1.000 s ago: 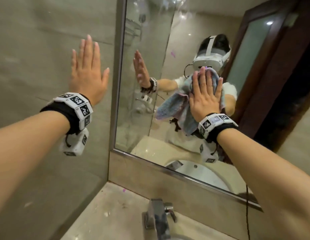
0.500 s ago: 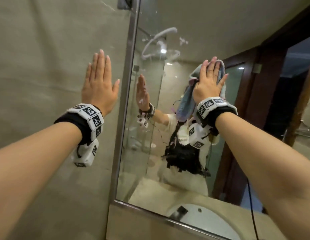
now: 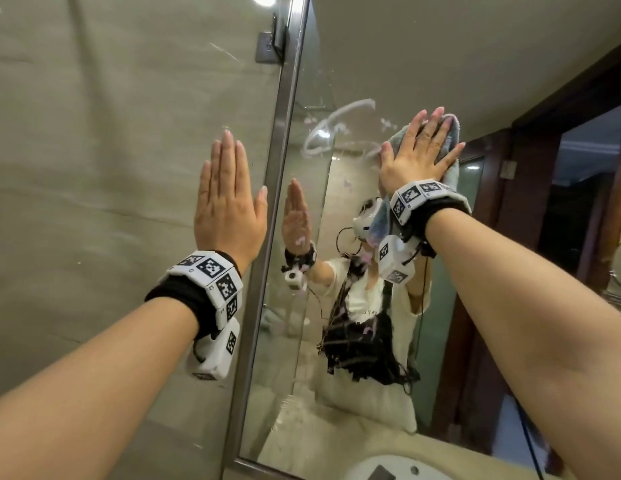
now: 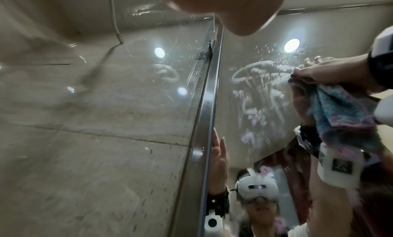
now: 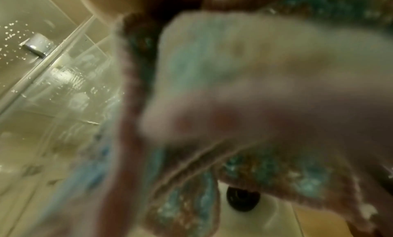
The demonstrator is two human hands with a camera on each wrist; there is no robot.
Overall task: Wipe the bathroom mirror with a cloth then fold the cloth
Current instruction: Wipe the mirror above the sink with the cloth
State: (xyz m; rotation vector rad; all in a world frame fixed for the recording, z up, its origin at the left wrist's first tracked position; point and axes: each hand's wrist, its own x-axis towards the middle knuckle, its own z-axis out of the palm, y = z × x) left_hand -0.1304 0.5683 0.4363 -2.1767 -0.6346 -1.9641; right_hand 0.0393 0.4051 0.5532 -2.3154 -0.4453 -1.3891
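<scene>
Right hand (image 3: 418, 157) presses cloth (image 3: 453, 133) flat-fingered against mirror (image 3: 388, 64); left hand (image 3: 227, 206) flat on wall (image 3: 94, 133). Left wrist view alone shows smear streaks (image 4: 261, 92) (head view partly).

We are seeing two hands, left hand (image 3: 227, 206) and right hand (image 3: 418, 155), one cloth (image 4: 348, 116), one mirror (image 3: 388, 64), two wrist bands.

Over the last second the right hand (image 3: 418, 154), pressing the cloth (image 3: 449, 133) flat on the mirror (image 3: 388, 64), has climbed from just above the basin to the upper glass beside a looping white smear (image 3: 331, 131).
</scene>
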